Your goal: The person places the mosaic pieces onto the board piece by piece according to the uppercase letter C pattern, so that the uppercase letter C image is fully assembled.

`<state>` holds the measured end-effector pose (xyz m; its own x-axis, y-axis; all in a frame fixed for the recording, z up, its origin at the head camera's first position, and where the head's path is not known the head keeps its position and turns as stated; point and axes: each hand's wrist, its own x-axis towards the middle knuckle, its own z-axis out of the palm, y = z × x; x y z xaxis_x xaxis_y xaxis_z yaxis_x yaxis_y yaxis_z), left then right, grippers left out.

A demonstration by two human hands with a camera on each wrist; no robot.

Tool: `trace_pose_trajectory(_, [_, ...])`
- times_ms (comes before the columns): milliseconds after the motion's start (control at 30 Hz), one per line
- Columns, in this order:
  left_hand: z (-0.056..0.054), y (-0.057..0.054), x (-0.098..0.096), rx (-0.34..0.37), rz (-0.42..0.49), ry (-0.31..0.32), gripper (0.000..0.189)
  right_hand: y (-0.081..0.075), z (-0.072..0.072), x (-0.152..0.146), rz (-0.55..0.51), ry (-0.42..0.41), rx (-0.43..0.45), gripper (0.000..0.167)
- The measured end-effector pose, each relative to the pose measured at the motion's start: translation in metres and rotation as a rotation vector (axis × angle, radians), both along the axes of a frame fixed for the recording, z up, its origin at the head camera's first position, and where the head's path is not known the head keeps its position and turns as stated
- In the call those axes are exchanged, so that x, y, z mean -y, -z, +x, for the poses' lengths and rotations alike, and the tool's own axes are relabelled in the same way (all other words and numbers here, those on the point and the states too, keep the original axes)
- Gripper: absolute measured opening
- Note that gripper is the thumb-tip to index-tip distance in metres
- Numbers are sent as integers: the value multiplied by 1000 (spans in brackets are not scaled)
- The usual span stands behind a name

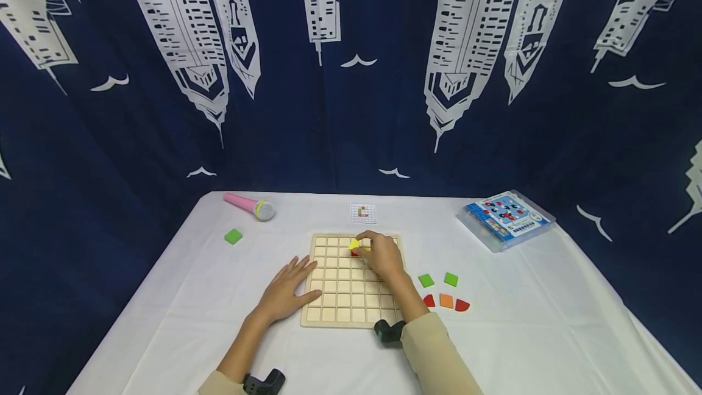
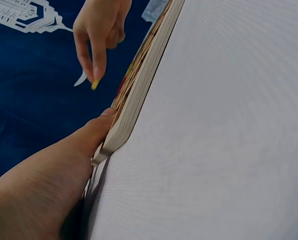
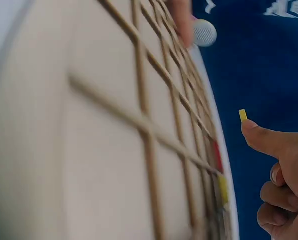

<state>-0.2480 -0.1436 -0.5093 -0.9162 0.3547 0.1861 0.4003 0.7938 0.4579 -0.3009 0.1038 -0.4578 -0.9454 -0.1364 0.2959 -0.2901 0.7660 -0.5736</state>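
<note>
A yellow tile (image 3: 243, 115) is pinched between the thumb and fingertips of my right hand (image 1: 386, 258), raised over the far part of the wooden grid board (image 1: 329, 314). Just under it in the head view, a red tile (image 1: 354, 253) lies on the board. The right wrist view shows another yellow tile (image 3: 223, 189) on the board beside the red one. My left hand (image 1: 286, 290) rests at the board's left edge, its fingers extended and its thumb over the rim. Beyond the board lies a small card (image 1: 363, 213) printed with a coloured pattern on a grid.
To the right of the board are two green tiles (image 1: 426, 280), an orange tile (image 1: 446, 301) and two red rounded tiles (image 1: 462, 305). Another green tile (image 1: 233, 236) lies at the left, near a pink toy microphone (image 1: 249, 205). A clear plastic case (image 1: 507, 219) stands at the back right.
</note>
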Motion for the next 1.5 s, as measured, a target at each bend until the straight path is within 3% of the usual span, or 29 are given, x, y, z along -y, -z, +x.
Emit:
trace_pose_trajectory(400, [0,0,-1,-3,-4,9,73,18,-5,25,70,40,103,31])
trace_pose_trajectory(633, [0,0,0,-24,6,17,71,17,-6,24,64,17,96,28])
trace_pose_trajectory(867, [0,2,-1,-2,-16,2,72,16,-4,15,55,-13,74,26])
trace_pose_trajectory(1033, [-1,0,0,0,-12,-7,73,10,1,-12,-30,-60,7,26])
trace_pose_trajectory(1233, [-2,-2,-1,-3,-8,-8,74,1,15,-69,-73,-101,-63,27])
trace_pose_trajectory(1500, [-2,1,-1,5,-7,-4,74,3,47,-141,11,-8,36,29])
